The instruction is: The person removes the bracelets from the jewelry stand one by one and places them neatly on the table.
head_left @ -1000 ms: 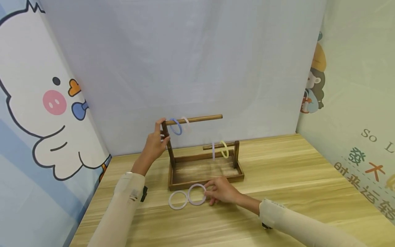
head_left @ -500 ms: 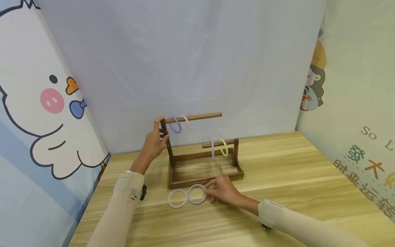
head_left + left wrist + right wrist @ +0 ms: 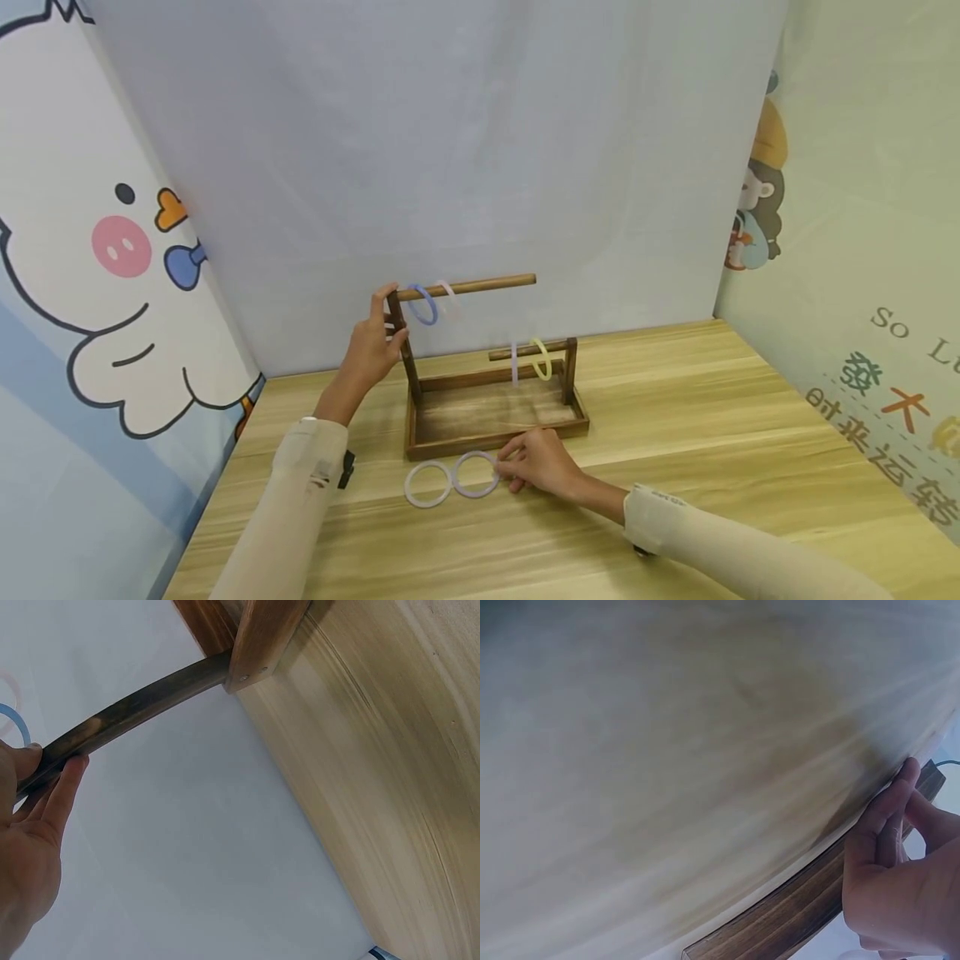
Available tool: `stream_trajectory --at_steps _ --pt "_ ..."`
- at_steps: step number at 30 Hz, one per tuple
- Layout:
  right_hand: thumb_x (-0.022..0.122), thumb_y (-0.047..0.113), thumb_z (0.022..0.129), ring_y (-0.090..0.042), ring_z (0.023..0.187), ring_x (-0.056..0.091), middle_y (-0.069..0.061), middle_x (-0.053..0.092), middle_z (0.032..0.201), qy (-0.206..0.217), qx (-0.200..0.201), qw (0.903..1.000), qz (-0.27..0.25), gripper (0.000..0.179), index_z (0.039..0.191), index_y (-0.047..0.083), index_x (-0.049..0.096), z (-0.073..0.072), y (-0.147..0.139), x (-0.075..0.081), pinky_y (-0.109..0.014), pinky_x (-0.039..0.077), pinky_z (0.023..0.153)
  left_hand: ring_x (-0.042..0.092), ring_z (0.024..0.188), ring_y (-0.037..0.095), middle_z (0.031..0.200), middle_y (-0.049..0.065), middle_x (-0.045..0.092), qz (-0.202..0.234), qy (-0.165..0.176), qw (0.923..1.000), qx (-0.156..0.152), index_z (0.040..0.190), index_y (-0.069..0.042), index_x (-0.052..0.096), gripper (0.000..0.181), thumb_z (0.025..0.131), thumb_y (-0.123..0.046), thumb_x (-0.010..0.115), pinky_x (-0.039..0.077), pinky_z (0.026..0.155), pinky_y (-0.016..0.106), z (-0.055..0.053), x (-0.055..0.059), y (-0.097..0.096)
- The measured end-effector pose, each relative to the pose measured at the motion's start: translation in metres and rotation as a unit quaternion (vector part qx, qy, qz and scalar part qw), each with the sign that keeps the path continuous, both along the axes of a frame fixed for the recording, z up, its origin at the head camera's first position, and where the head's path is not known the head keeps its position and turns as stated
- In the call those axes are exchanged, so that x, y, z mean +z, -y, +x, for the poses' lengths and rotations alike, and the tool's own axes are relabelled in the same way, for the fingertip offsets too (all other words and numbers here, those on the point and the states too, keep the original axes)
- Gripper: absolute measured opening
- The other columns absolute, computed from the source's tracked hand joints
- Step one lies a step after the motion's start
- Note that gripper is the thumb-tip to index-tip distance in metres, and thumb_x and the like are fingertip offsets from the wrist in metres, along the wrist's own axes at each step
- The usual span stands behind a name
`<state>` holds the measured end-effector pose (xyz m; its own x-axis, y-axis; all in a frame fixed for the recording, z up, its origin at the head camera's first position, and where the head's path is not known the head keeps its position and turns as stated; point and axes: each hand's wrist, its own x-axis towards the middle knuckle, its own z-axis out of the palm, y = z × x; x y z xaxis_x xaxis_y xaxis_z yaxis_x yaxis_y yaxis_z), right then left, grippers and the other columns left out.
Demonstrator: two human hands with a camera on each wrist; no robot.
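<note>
Gripping the tall post (image 3: 410, 367) of a brown wooden stand (image 3: 465, 446) is the left hand (image 3: 371, 346). Flat before the stand lie a round white ring (image 3: 427, 505) and a round pale-lilac ring (image 3: 476, 496) — the latter just left of the nearer right hand (image 3: 543, 462), whose nearly closed fingers pinch its right rim.

The upper middle of the frame is filled by a pale grey-blue cloth (image 3: 450, 142), marked by faint folds and lit softly. At the left edge, a light blue panel (image 3: 45, 517) is printed with a large white cartoon bird (image 3: 60, 167) with a pink cheek, while at the right edge a pale yellow-green panel (image 3: 862, 208) is decorated with a small cartoon figure (image 3: 767, 200) and coloured lettering (image 3: 905, 410). The lower half is largely occupied by a yellowish wood-grain tabletop (image 3: 675, 400), its far edge met by the cloth.
</note>
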<state>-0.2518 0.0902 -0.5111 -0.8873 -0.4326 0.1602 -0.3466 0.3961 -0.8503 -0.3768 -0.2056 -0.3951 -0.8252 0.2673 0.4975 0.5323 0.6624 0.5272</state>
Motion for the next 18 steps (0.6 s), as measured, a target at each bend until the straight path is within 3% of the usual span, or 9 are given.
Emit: stream_trajectory --at_steps 9,18 --pt "0.077 0.001 0.092 -0.021 0.057 0.074 -0.016 0.077 0.081 0.006 0.012 0.9998 -0.012 0.018 0.103 -0.014 0.074 -0.0003 -0.0009 0.0022 -0.026 0.063 0.054 0.072 0.104 0.046 0.116 0.034 0.067 0.005 0.003 1.0 0.001 0.16 -0.021 0.019 0.079 0.1 0.004 0.065 0.066 0.082 0.049 -0.0028 -0.0018 0.0013" --pt "0.078 0.003 0.092 -0.025 0.06 0.074 -0.014 0.077 0.081 0.001 0.033 0.9994 0.007 0.022 0.107 -0.013 0.072 -0.0015 -0.0033 0.0066 -0.028 0.064 0.054 0.072 0.104 0.046 0.117 0.034 0.067 0.002 0.0 1.0 -0.002 0.159 -0.019 0.019 0.079 0.099 0.004 0.066 0.066 0.081 0.049 -0.0028 -0.0011 0.0009"
